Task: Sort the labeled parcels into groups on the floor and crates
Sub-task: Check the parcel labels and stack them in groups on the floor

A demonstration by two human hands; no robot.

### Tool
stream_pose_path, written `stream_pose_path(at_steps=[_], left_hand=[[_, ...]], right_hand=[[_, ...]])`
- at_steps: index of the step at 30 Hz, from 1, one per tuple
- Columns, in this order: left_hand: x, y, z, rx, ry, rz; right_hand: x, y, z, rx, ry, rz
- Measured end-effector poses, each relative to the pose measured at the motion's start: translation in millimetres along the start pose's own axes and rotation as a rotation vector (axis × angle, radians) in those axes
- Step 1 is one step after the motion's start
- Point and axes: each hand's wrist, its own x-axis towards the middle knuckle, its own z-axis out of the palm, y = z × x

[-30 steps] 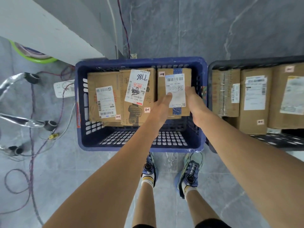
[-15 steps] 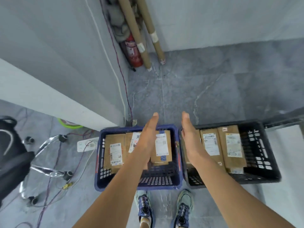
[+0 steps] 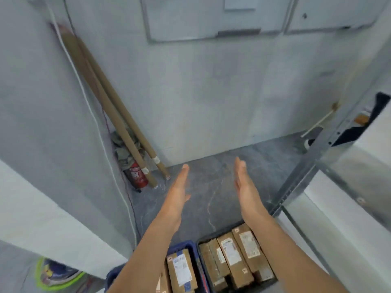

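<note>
From the head camera, both hands are held out in front over the grey floor (image 3: 211, 172), and neither holds anything. The left hand (image 3: 178, 189) and the right hand (image 3: 243, 182) both have straight fingers, with the palms turned toward each other and a clear gap between them. The parcels lie below and behind the hands, near the bottom edge of the frame, and neither hand touches them. Under the left forearm sits the blue crate (image 3: 184, 245), where one brown parcel with a white label (image 3: 182, 269) stands on edge. The arm hides the rest of that crate. Just beside it, to the right, is the black crate (image 3: 222, 230), partly under the right forearm. It holds three labelled cardboard parcels (image 3: 232, 256) packed side by side on edge. Two long cardboard tubes (image 3: 110, 106) lean into the corner of the wall at far left. A red fire extinguisher (image 3: 137, 176) stands at their foot, well apart from the hands. A metal frame rail (image 3: 296, 187) runs diagonally down the right side, close to the right wrist.
</note>
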Motion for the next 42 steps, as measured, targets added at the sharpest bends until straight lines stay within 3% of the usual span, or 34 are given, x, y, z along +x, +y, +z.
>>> stream_pose_path(at_steps=[8, 17, 29, 42], left_hand=[[-74.1, 90.1, 50.6, 0.013, -0.292, 0.182], [-167.8, 113.6, 126.3, 0.114, -0.711, 0.271], [-324.5, 61.3, 252.4, 0.252, -1.161, 0.225], [-567.2, -68.7, 357.6, 0.402, -1.573, 0.149]], right_hand=[[-110.0, -104.4, -21.7, 0.010, 0.258, -0.209], [-248.0, -125.2, -76.1, -0.036, 0.564, -0.368], [-435.5, -92.0, -187.7, 0.074, 1.059, -0.426], [-705.1, 8.2, -273.0, 0.185, 1.440, -0.418]])
